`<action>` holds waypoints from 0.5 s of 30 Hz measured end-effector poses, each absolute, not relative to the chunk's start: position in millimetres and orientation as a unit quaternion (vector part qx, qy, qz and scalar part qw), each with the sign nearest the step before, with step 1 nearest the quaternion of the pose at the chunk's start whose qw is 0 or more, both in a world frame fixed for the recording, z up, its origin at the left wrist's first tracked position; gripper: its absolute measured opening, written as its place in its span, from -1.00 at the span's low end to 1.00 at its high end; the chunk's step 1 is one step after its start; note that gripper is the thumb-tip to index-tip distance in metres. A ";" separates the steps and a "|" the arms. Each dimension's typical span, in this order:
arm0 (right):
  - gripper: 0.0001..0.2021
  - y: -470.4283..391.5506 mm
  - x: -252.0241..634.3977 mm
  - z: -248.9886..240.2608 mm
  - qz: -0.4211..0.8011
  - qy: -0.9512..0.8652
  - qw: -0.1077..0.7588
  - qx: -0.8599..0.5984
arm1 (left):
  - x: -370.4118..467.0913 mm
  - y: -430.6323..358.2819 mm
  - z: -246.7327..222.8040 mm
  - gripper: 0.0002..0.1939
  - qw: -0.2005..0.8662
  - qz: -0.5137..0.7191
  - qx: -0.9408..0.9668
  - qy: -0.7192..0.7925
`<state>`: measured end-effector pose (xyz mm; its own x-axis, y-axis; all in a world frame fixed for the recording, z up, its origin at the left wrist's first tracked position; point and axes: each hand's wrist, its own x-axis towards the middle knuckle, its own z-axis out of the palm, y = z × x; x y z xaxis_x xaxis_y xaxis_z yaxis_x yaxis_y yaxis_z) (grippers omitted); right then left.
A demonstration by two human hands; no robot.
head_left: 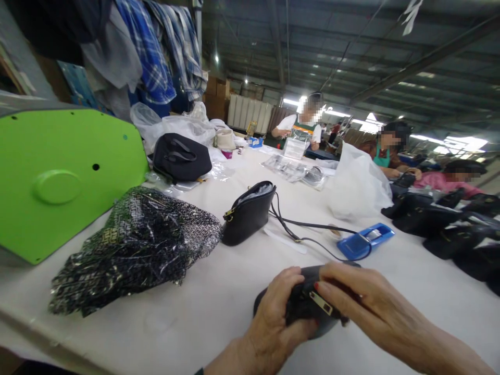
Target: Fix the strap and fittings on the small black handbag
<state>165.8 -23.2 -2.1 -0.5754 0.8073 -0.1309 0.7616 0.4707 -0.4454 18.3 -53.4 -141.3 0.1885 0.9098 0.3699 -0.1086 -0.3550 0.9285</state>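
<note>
Both my hands grip a small black pouch (308, 304) with a gold zipper pull, low at the table's near edge. My left hand (275, 312) clasps its left side. My right hand (363, 299) covers its top and right side, fingertips by the zipper pull. Just beyond the pouch stands a black shoulder bag (247, 214), open at the top, its thin strap (312, 232) trailing right across the white table (211, 297).
A heap of black-and-white patterned plastic wrap (136, 245) lies at left, beside a green machine cover (58, 177). A blue tape dispenser (365, 240), a white plastic bag (357, 182) and several black bags (449, 219) sit at right. Other people work at the far side.
</note>
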 end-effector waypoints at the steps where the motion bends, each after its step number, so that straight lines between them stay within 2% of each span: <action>1: -0.72 -22.0 165.4 0.1 0.207 -0.869 0.061 -0.445 | 18.6 -53.7 -137.2 -0.47 0.470 0.553 0.605 0.328; 3: -0.80 -20.7 163.0 2.3 0.168 -0.896 0.052 -0.408 | 20.8 -53.9 -129.5 -0.46 0.474 0.560 0.588 0.342; 6: -0.83 -21.5 157.0 3.6 0.122 -0.907 -0.008 -0.402 | 27.5 -53.4 -124.2 -0.40 0.465 0.558 0.572 0.381; 10: -0.94 -21.0 149.2 8.0 0.098 -0.893 -0.046 -0.437 | 34.9 -52.0 -127.9 -0.51 0.426 0.570 0.583 0.392; 15: -0.86 -16.5 140.0 14.7 0.098 -0.885 -0.101 -0.444 | 34.2 -50.5 -129.4 -0.53 0.399 0.558 0.608 0.399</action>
